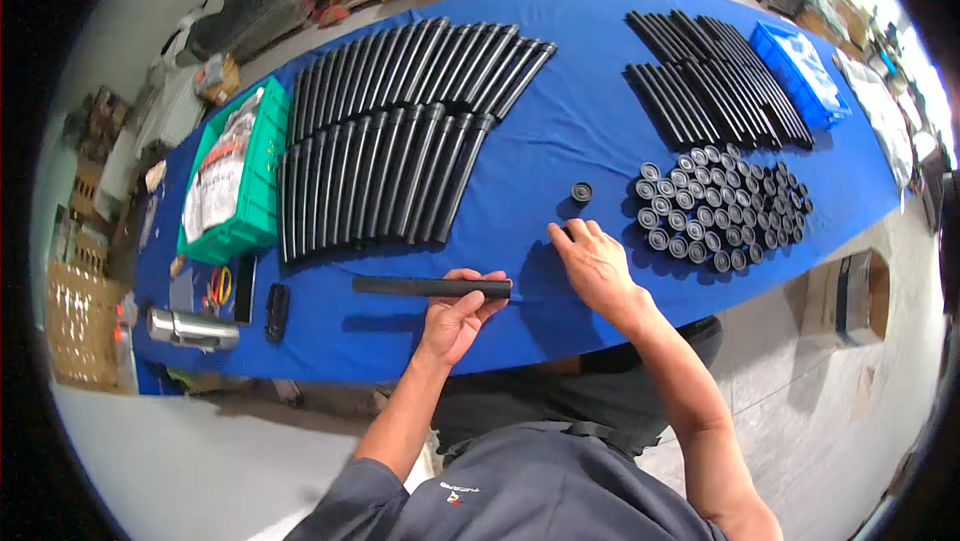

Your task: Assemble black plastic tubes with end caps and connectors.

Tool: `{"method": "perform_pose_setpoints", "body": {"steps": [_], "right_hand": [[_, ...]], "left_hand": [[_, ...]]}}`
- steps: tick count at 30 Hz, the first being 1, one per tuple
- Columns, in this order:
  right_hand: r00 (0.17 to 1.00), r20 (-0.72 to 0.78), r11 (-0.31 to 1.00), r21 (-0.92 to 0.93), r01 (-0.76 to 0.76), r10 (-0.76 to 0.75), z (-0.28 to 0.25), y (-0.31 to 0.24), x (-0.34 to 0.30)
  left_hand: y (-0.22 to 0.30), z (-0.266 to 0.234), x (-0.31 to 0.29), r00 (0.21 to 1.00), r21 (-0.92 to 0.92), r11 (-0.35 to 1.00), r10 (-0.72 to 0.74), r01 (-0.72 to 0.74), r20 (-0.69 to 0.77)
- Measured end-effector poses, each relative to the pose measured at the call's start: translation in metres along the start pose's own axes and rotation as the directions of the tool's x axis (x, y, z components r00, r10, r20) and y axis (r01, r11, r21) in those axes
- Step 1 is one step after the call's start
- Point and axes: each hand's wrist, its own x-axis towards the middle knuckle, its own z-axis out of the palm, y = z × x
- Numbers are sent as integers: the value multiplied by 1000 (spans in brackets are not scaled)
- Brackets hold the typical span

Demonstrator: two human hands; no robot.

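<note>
Left hand grips black tube, fingers curled round it, roughly level over bench near edge. Right hand palm down, fingers bent; can't tell if they grip anything. Just beyond: 1 lone round cap, cap cluster to its right. Step looks like small-part pickup, tube held ready; next move probably calls for a firm pinch, tube steady.
</note>
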Motion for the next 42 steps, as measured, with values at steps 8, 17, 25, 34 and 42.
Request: {"method": "perform_pose_setpoints", "body": {"steps": [8,17,25,34,42], "right_hand": [[968,200,705,663,-249,154,-12,-21,4],[932,334,32,939,-342,141,25,-51,-24],[948,228,219,936,-277,222,27,-57,-32],[990,12,574,814,-93,143,24,-54,-28],[997,-69,674,738,21,44,21,-57,-29]], "left_hand": [[4,3,7,996,-39,996,78,-80,-29],[1,6,3,996,-39,996,76,-78,-50],[-1,11,-3,995,21,999,42,-40,-90],[-1,18,-1,985,79,996,47,-34,-166],[0,20,-6,981,76,997,11,3,-194]]}}
